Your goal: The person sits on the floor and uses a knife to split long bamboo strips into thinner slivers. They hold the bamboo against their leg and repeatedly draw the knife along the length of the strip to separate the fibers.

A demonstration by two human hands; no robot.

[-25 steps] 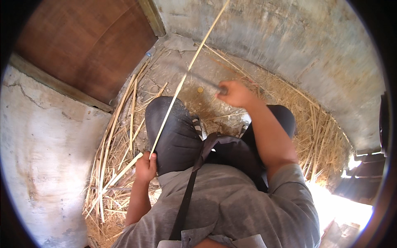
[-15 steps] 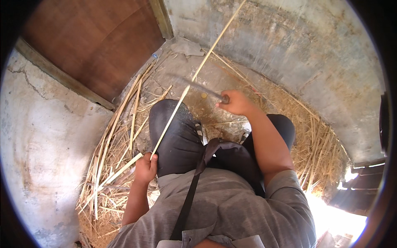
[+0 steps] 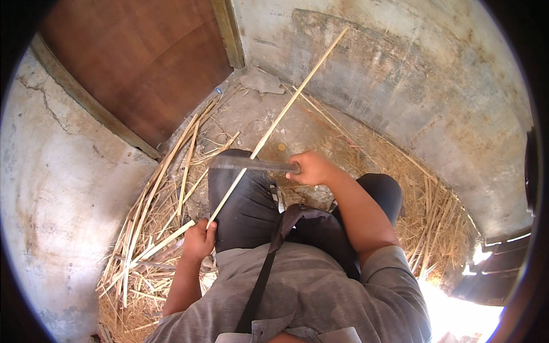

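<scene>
My left hand (image 3: 199,240) is closed around the near end of a long, thin, pale strip that looks like bamboo (image 3: 280,119), beside my left knee. From there the strip slants across my left thigh, its far end raised toward the wall. Gripped by its dark handle in my right hand (image 3: 313,168) is a long-bladed knife (image 3: 263,164). The blade lies across the strip above my thigh, blurred by motion. A thicker pale strip (image 3: 171,237) ends beside my left hand; whether that hand touches it, I cannot tell.
Several long split strips (image 3: 151,191) lie in a heap along the left wall (image 3: 63,188). Straw-like shavings (image 3: 420,214) cover the ground on the right. A brown door panel (image 3: 137,63) stands far left, and a stained wall (image 3: 400,74) curves round ahead.
My right hand has brought the knife nearer to me along the strip, and the blade has swung more level. The strip's far tip has come into view. My left hand keeps its hold.
</scene>
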